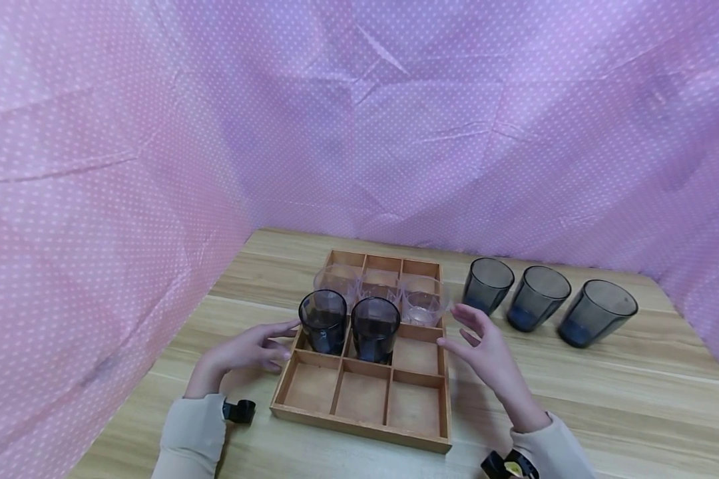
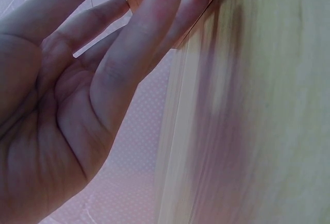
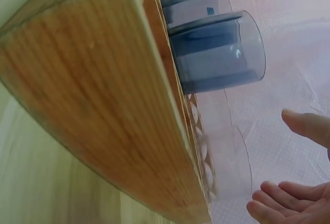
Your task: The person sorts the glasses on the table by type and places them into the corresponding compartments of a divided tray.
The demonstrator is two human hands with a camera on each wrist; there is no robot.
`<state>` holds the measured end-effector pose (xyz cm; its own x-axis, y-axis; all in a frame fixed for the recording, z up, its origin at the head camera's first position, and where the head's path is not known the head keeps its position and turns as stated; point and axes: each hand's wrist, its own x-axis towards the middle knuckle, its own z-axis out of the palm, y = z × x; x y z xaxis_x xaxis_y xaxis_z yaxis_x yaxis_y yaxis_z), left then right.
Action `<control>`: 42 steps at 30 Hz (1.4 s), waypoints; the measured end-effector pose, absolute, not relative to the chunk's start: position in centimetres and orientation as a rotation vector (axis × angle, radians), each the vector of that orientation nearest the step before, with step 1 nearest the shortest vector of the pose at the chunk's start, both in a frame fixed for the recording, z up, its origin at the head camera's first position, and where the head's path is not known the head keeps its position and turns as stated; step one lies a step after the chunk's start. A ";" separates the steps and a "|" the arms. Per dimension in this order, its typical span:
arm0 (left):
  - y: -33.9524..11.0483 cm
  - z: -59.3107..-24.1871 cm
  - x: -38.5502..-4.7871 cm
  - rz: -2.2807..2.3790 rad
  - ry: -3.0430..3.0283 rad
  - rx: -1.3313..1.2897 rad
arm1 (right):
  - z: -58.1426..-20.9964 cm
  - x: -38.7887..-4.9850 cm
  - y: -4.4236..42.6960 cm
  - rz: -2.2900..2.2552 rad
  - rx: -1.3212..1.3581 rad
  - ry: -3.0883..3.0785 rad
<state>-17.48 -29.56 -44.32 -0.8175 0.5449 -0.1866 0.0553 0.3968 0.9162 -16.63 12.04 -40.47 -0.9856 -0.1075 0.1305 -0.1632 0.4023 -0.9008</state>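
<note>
You face a creased, white-dotted, pink-and-lilac cloth (image 1: 359, 146) that rises behind and along both sides of the flat, pale, wood-grained worktop (image 1: 623, 392) before you.

The divided tray (image 1: 359, 430) is orange-brown with streaky wood grain. Its two tumblers (image 1: 375, 332) look smoky, nearly black from above, blue-grey from the right wrist; its clear cups (image 1: 422, 307) are colourless, tinged pink. Three separate glasses (image 1: 538, 301) are translucent grey, bluer at the base. The bench (image 1: 605, 392) is pale yellow-tan, grained; the cloth (image 1: 359, 146) pink to lilac, white-dotted; the sleeves (image 1: 192, 426) cream.
</note>
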 end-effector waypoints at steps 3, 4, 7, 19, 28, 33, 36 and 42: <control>-29.6 -44.4 -17.5 1.420 2.195 0.510 | -40.5 -16.7 12.3 1.657 0.177 -2.567; -29.6 -44.5 -17.6 1.421 2.194 0.511 | -40.5 -16.7 12.3 1.653 0.145 -2.557; -29.6 -44.7 -17.7 1.424 2.193 0.514 | -40.6 -16.7 12.5 1.644 0.028 -2.525; -29.7 -44.7 -17.7 1.425 2.197 0.516 | -41.4 -17.4 13.3 1.660 -0.256 -2.215; -29.6 -44.5 -17.6 1.427 2.188 0.509 | -41.3 -19.1 13.9 1.645 -0.306 -2.149; -29.6 -44.4 -17.6 1.422 2.193 0.507 | -40.9 -20.2 14.2 1.599 -0.326 -2.184; -29.6 -44.4 -17.6 1.420 2.196 0.503 | -40.7 -20.8 14.3 1.584 -0.327 -2.188; -29.6 -44.4 -17.6 1.423 2.192 0.506 | -40.8 -22.1 14.6 1.526 -0.350 -2.225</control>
